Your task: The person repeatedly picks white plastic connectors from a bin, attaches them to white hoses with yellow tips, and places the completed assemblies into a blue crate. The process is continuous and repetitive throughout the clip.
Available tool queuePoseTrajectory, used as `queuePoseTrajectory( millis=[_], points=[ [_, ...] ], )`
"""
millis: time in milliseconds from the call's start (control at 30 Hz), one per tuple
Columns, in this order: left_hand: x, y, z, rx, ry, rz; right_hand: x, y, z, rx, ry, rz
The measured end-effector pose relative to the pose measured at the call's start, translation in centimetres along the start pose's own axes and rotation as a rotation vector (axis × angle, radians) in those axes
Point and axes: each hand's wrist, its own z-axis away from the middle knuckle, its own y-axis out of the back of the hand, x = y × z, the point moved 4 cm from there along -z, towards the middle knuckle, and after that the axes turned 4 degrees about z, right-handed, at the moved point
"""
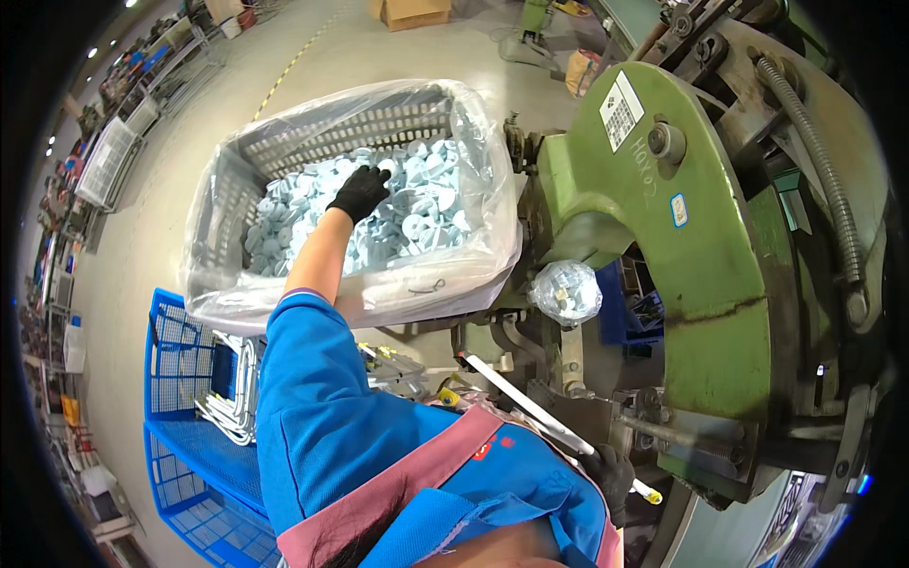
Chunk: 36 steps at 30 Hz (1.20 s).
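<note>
Left arm stretched forward, bare forearm, blue sleeve — gloved left hand (pixel 361 192) palm down, fingers curled. Gloved right hand (pixel 612 478) low, fist closed — gripping.

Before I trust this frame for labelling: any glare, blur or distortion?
Head view: strong fisheye bending, black corners; the green machine curves toward the rim. Glare whitens the plastic liner of the crate. Left hand on the pale blue parts is sharp; right hand on the white rod sits in shade.
</note>
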Motion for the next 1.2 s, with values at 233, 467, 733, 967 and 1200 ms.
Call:
queuePoseTrajectory(
  millis=[233, 467, 733, 967, 1200],
  points=[
    [-0.7, 0.1, -3.4, 0.443, -0.007, 0.398, -1.2, -1.4, -0.2, -0.049, -0.083, -0.005],
    [2.9, 0.0, -8.0, 0.285, 0.294, 0.5, -1.8, -0.5, -1.4, -0.021, -0.248, -0.167],
    [5.0, 0.0, -6.0, 0.208, 0.149, 0.25, -1.3, 0.5, -1.7, 0.024, -0.153, -0.095],
    [11.3, 11.0, -0.6, 0.323, 0.01, 0.861, 0.2, 1.4, -3.1, -0.07, 0.082, -0.116],
    [28.6, 13.3, 11.3, -0.062, -0.376, 0.974, 3.4, 1.8, -3.8, -0.205, 0.351, -0.343]
  ],
)
